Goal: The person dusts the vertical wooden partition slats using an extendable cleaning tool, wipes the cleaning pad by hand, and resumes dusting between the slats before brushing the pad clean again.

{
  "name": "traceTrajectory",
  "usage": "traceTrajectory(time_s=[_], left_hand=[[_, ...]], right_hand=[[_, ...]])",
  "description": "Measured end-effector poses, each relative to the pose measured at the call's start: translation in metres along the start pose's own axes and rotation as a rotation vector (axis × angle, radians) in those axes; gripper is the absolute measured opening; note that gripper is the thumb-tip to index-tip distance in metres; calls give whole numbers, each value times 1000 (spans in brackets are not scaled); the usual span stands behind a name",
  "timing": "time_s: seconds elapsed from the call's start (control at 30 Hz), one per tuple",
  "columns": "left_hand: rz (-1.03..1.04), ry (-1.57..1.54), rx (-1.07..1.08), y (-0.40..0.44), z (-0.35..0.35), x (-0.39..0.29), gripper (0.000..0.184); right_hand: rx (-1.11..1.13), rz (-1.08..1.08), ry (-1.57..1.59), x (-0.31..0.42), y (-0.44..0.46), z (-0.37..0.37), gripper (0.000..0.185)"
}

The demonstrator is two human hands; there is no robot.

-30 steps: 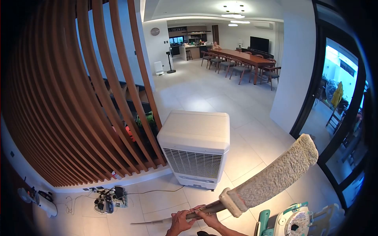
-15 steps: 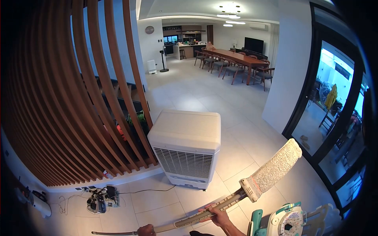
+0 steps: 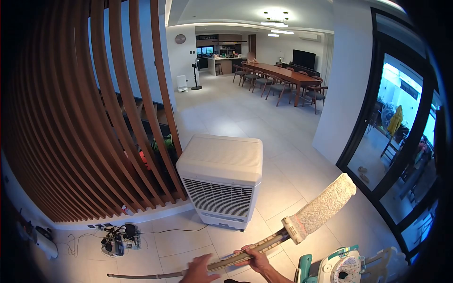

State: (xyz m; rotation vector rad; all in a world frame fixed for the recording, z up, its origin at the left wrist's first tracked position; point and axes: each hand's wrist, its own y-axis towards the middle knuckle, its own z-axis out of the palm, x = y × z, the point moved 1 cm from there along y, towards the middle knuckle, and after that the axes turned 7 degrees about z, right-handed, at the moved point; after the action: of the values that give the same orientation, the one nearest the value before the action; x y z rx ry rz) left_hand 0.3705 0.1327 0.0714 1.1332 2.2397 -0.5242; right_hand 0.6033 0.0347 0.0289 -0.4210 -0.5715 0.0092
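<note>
A long pole with a flat, fluffy mop-like pad at its upper right end slants across the lower view. My right hand is wrapped round the middle of the pole, thumb on top. Further down the pole, my left hand lies over it with its fingers apart and slightly blurred; the pole passes beneath or beside the palm. The pad hangs above the floor, right of a white air cooler. The pole's thin end points to the lower left.
Wooden slats stand at the left. Cables and devices lie on the floor, with a cord running to the cooler. A baby seat stands lower right, near a glass door. A person sits at the far long table.
The pad has swung lower and shows a lighter face. Both hands moved apart along the pole; since half a second ago my left hand has shifted right and its fingers have opened.
</note>
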Motion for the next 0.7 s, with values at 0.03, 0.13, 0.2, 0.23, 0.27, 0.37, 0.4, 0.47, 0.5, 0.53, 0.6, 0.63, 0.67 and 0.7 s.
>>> traceTrajectory(time_s=[0.03,0.13,0.2,0.23,0.27,0.37,0.4,0.47,0.5,0.53,0.6,0.63,0.67,0.7], left_hand=[[58,17,26,19,3,-26,95],[117,104,42,45,23,-52,89],[64,40,153,61,42,-29,85],[-1,-23,265,68,47,-27,82],[121,44,123,50,10,-70,65],[130,-8,-16,46,25,-62,48],[131,-7,-15,45,39,-50,48],[126,60,-54,46,62,-29,36],[126,59,-52,45,66,-27,36],[115,61,-77,42,65,-30,35],[104,61,-98,37,66,-29,34],[112,78,-95,37,66,-28,35],[120,96,-93,38,66,-29,35],[121,96,-97,40,65,-30,35]], right_hand=[[-1,0,-2,-3,0,2,20],[-92,-21,-12,-33,6,-8,27],[-103,-22,-4,-40,5,-13,26],[-110,-15,7,-37,2,-12,26],[-307,-29,-44,-11,-37,51,19],[-295,-68,-293,-9,-39,32,27],[-295,-69,-292,-10,-37,18,27],[-302,-151,-73,-13,-33,-17,28],[-305,-151,-72,-12,-32,-32,28],[-327,-201,-107,-8,-31,-43,27],[-369,-282,-188,-11,-24,-59,26],[-371,-283,-190,-9,-25,-54,26],[-385,-281,-120,-8,-24,-49,24],[-398,-277,-52,-6,-25,-44,22]])
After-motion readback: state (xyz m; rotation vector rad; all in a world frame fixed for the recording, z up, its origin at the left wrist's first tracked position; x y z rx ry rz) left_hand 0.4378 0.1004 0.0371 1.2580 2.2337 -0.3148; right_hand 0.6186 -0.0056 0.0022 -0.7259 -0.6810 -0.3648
